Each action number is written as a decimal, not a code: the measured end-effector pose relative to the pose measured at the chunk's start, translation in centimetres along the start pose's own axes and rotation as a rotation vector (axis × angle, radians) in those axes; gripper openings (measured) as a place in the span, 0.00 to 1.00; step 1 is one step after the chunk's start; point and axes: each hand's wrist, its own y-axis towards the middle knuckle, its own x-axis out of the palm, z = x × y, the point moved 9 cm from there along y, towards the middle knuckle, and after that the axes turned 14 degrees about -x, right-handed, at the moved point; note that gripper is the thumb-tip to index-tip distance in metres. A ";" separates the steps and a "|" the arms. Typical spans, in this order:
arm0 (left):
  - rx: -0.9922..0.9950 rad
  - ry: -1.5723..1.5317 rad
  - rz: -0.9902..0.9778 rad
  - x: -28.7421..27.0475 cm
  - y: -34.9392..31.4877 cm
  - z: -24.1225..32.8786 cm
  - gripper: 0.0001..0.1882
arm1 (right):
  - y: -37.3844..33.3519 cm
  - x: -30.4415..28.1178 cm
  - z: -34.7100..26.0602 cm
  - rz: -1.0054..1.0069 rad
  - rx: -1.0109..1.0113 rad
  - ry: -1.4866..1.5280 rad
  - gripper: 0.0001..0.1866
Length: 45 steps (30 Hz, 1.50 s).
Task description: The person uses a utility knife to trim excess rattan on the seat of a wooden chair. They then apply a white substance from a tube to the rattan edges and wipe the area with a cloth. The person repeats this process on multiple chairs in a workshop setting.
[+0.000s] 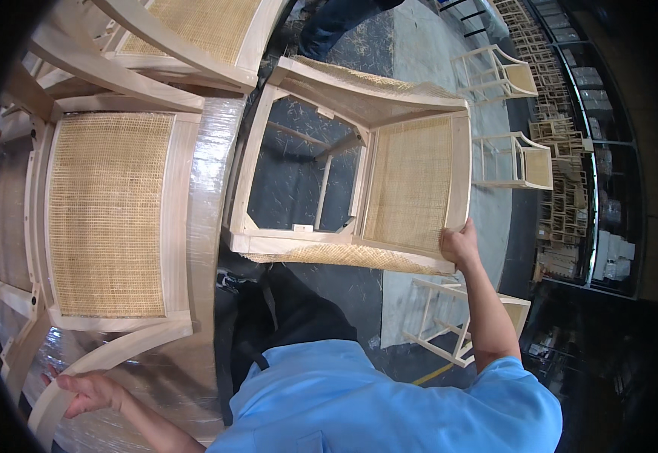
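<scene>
My right hand (461,245) is closed round the corner of a pale wooden chair frame (468,162), where its woven cane backrest (408,181) meets the side. That frame stands upright in front of me, its seat opening bare, with loose-edged cane along both sides. At the lower left my left hand (91,392) grips a curved wooden leg (129,346), thumb on the near side. The leg belongs to a second chair lying on a table, with a cane panel (109,215) facing up. Part of my left hand's fingers is hidden behind the leg.
Clear plastic film covers the table (212,174) at left. Another cane chair (193,26) lies at its far end. Several pale chair frames (529,162) stand on the floor at right, before stacked frames. A person's leg (336,26) shows at the top.
</scene>
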 end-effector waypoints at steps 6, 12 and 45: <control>0.115 0.032 -0.088 0.0 1.0 -0.9 0.31 | 0.5 -0.7 1.2 0.050 -0.045 -0.092 0.25; 0.109 0.017 -0.100 0.0 1.2 -0.8 0.29 | 0.2 -1.6 0.1 0.061 -0.014 -0.349 0.23; 0.089 0.064 -0.026 0.6 0.4 0.5 0.28 | 7.0 -2.2 -3.3 0.105 -0.152 -0.554 0.24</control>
